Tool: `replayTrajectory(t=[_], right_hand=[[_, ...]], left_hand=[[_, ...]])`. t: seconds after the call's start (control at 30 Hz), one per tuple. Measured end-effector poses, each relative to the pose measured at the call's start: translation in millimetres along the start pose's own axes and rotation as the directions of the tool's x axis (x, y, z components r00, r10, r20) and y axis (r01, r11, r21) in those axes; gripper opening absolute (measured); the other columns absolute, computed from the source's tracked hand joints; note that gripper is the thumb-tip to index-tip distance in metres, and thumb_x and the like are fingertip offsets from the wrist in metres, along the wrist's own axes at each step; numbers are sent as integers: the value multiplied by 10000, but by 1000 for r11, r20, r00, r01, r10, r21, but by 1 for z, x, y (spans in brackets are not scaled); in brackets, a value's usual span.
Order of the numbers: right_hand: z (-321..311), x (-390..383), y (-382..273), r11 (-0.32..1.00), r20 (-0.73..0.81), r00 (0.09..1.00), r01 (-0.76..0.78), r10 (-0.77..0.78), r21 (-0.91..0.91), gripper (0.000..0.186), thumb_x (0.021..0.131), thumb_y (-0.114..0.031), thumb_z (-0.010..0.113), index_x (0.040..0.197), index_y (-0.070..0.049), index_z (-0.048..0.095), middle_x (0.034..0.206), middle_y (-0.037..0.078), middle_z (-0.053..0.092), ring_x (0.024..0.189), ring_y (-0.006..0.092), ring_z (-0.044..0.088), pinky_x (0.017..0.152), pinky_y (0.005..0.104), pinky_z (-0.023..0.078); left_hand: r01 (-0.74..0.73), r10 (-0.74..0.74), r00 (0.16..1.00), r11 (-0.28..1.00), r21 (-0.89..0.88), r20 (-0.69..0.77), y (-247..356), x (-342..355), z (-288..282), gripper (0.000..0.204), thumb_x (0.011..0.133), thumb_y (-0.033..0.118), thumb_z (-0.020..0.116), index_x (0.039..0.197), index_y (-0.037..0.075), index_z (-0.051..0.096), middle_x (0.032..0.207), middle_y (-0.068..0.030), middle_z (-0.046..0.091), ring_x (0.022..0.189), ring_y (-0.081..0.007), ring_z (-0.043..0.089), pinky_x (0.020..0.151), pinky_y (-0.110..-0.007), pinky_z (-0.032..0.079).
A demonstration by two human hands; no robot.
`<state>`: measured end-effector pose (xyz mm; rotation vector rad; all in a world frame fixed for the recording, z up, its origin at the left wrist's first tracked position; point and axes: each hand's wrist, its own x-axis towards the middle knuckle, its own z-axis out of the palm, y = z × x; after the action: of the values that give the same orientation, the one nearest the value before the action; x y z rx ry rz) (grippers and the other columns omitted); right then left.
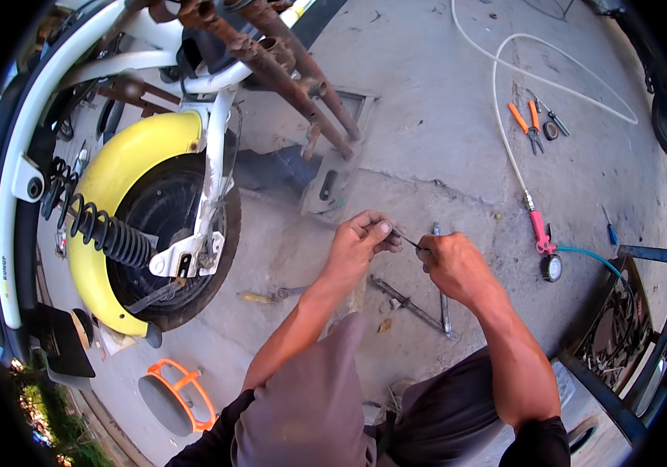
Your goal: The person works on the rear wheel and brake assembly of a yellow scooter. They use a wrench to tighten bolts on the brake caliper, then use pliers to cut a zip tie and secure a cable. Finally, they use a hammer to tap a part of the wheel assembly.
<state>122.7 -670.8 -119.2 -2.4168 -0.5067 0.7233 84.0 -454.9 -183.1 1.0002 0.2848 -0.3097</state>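
Left hand and right hand pinch a thin dark rod between them, slim metal bar on rough concrete below the grip, smooth curved yellow fender farther left, pink-handled inflator with round gauge farther right

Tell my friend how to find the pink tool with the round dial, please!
Start on the grey floor ahead and to the right of the person's right hand. Find the long white hose looping there and follow it down to its lower end, where the pink tool is joined on. Unlike the blue-handled screwdriver farther right, it has a round dial and a teal hose.
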Motion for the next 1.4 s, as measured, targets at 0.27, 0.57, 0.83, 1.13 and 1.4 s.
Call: replayTrajectory(t=[0.27,0.57,0.83,1.13,1.4], right_hand=[[20,2,6,989,-140,982,117,-129,-94,102,927,-86,648,934,-29,733,864,215,741,908,429,704,818,515,566],[28,9,14,991,-170,978,106,-119,-87,110,836,-51,672,849,-27,778,879,230,732,910,429,709,825,514,568],[50,48,-17,983,-227,957,166,-179,-75,107,730,-157,778,817,-106,815,866,132,791,880,346,776,732,453,600],[63,66,-34,986,-317,934,165,-165,-26,166,783,-220,780,899,-113,832,915,98,806,935,295,783,747,440,592],[49,53,-30,993,-309,945,118,-103,29,112,768,-189,748,822,-106,800,805,95,769,834,289,766,693,420,558]], left_hand=[[32,-55,995,966,258,84,-2,-13,-1,157,1057,103,651,1131,-18,717,1053,-70,727,969,-151,702,893,-331,593],[135,-162,987,797,588,-7,10,-6,0,310,951,274,732,1103,6,764,1003,-53,745,902,-144,667,859,-316,535],[21,-27,998,992,123,53,-4,-9,-72,301,1021,184,721,1218,-37,670,1233,-125,692,1136,-213,674,1047,-382,555],[46,-40,997,994,102,-64,33,13,-108,367,1110,242,548,1324,-53,596,1305,-133,637,1163,-221,618,1063,-366,478],[8,-9,1000,998,68,8,48,37,-100,363,1136,239,520,1353,-43,593,1306,-124,633,1155,-211,603,1041,-364,478]])
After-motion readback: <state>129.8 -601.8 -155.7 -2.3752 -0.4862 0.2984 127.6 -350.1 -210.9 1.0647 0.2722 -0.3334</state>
